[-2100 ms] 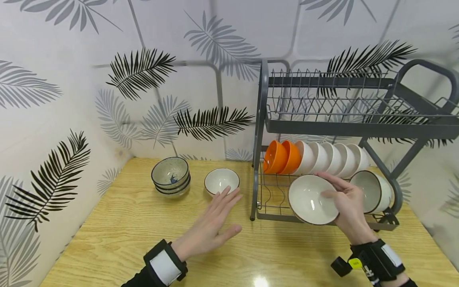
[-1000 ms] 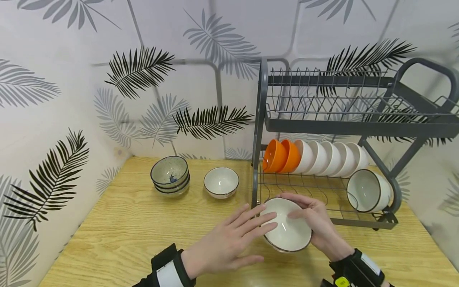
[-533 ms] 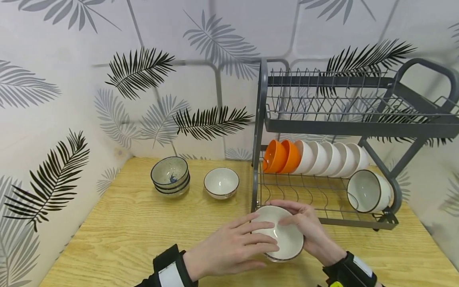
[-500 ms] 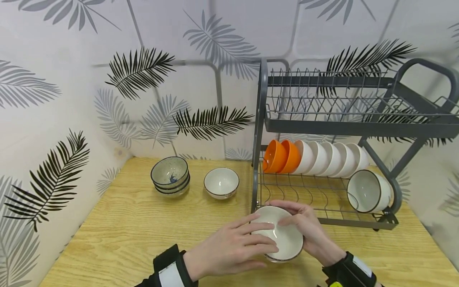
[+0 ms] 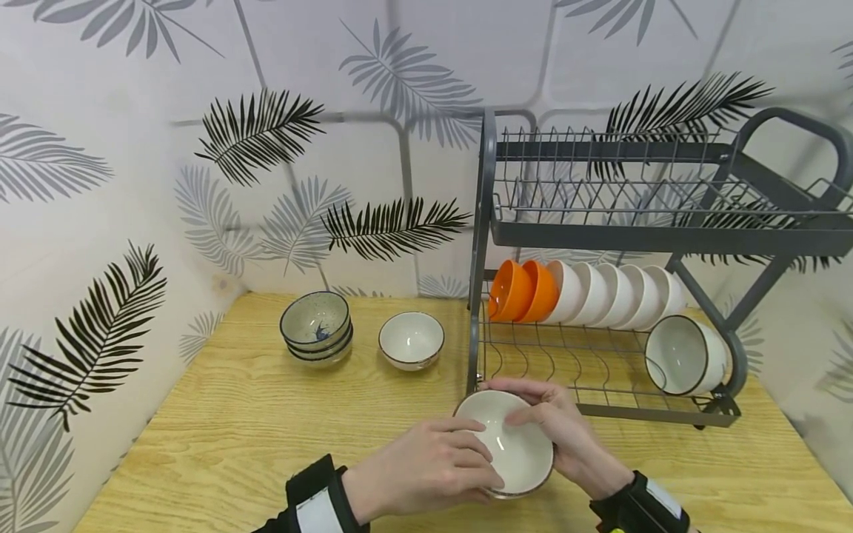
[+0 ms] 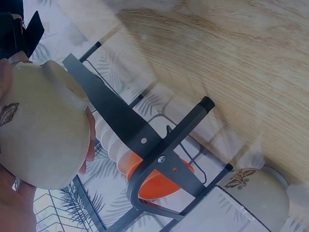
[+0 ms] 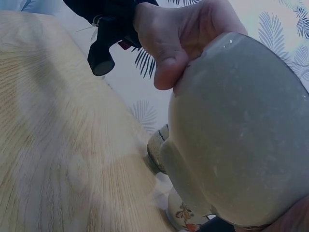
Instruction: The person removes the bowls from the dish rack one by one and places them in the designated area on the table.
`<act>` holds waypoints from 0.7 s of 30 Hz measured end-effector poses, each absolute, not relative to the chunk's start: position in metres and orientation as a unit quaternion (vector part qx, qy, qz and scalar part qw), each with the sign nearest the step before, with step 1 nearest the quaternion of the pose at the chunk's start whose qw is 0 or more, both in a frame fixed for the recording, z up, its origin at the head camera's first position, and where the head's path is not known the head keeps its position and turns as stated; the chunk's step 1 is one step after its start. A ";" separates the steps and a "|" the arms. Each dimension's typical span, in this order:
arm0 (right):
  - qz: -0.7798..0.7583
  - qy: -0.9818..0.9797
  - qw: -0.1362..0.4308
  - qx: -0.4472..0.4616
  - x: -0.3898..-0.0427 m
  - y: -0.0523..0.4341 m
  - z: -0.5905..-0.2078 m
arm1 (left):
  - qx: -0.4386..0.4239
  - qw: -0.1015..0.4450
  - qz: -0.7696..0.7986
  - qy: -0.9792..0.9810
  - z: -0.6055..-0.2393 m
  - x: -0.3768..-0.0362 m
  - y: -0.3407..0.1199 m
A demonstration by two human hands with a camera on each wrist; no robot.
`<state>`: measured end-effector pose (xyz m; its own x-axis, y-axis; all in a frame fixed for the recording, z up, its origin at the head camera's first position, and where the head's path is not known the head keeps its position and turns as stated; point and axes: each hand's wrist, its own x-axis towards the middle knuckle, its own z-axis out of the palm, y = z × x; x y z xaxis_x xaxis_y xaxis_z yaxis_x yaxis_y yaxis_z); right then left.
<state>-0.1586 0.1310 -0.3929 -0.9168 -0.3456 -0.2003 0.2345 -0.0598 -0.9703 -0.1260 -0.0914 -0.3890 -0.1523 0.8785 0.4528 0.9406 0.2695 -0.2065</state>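
Observation:
A white bowl (image 5: pixel 509 451) with a thin dark rim is held tilted above the table, just in front of the dish rack. My left hand (image 5: pixel 426 466) grips its left side, fingers curled over the rim into the inside. In the right wrist view, the left thumb presses on the bowl's outer wall (image 7: pixel 241 135). My right hand (image 5: pixel 566 433) holds the opposite side, thumb inside the bowl and fingers around the back. The left wrist view shows a brown leaf print on the outside of the bowl (image 6: pixel 43 130).
A similar small white bowl (image 5: pixel 411 340) stands on the table, left of the rack. Farther left is a stack of speckled blue-rimmed bowls (image 5: pixel 316 326). The two-tier grey rack (image 5: pixel 666 235) holds orange bowls (image 5: pixel 509 292), several white bowls (image 5: pixel 613 296) and a larger dark-rimmed bowl (image 5: pixel 683 355) below.
My right hand has brought the bowl out of the rack's lower tier, left and toward me. My left hand has moved from beside the small bowl and now grips the held bowl's left rim.

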 end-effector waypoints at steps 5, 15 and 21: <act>-0.724 0.658 0.201 -0.051 -0.158 0.130 -0.393 | -0.599 0.239 -0.058 -0.762 -0.390 -0.123 -0.091; -0.723 0.655 0.202 -0.084 -0.154 0.130 -0.394 | -0.606 0.291 -0.029 -0.740 -0.392 -0.119 -0.093; -0.715 0.655 0.210 -0.123 -0.154 0.130 -0.395 | -0.607 0.296 -0.033 -0.737 -0.392 -0.120 -0.096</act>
